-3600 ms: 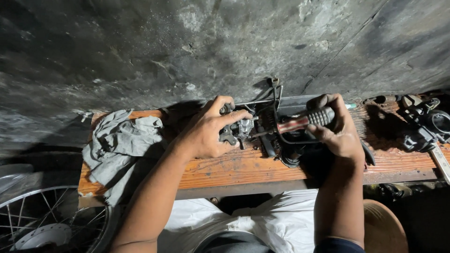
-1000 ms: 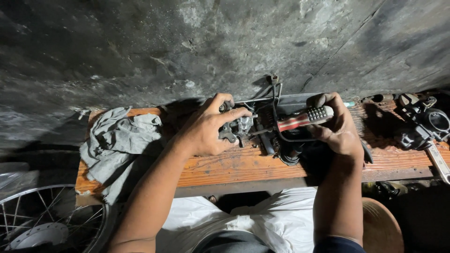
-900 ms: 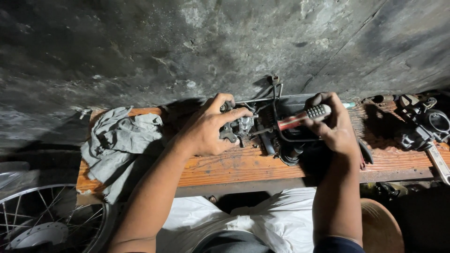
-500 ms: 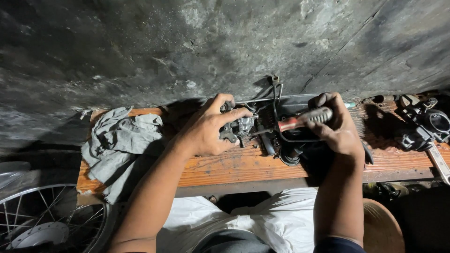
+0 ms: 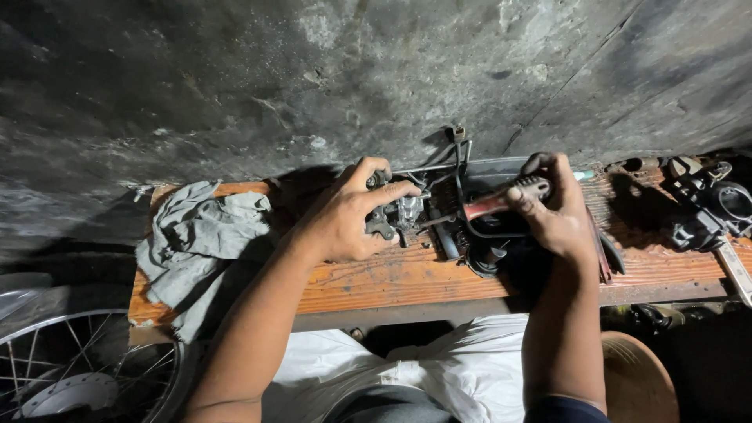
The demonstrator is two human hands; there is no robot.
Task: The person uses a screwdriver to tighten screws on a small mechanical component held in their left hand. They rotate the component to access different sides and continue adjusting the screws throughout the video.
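My left hand (image 5: pixel 345 219) clamps a small grey metal engine part (image 5: pixel 395 213) on the worn wooden bench (image 5: pixel 376 276). My right hand (image 5: pixel 552 211) grips a red-handled screwdriver (image 5: pixel 489 205), tip at the part. Crumpled grey rag (image 5: pixel 200 239) lies at the bench's left end.

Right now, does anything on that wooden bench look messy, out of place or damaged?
Nothing looks broken. The grey rag lies crumpled and hangs over the front edge of the wooden bench. The left hand grips a small metal part, while the right hand holds a red-handled screwdriver against it.
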